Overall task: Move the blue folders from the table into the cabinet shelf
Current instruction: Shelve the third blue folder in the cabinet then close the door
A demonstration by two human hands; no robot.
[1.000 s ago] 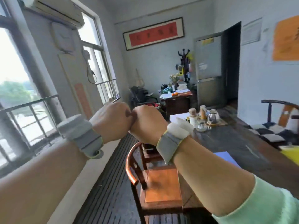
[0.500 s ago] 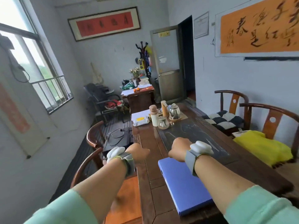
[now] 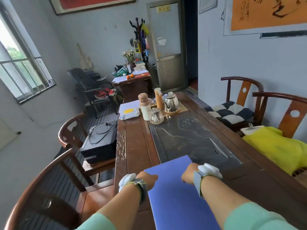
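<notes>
A blue folder point(image 3: 174, 193) lies flat at the near end of the long dark wooden table point(image 3: 191, 143). My left hand point(image 3: 147, 179) is a closed fist at the folder's left edge. My right hand point(image 3: 188, 174) is also a fist, over the folder's upper right part. Neither hand grips anything. Both wrists carry grey bands with white sensors. No cabinet shelf is in view.
A kettle point(image 3: 171, 102), glass jug point(image 3: 156, 116), thermos point(image 3: 144, 107) and tissue pack point(image 3: 129, 112) stand at the table's far end. Wooden chairs point(image 3: 69, 133) line the left; one holds a black printer point(image 3: 99, 143). Right-hand chairs hold a yellow bag point(image 3: 274, 146).
My view swung from the window to the table and tilted down. My fists, first touching at chest height, separated and lowered onto the blue folder.
</notes>
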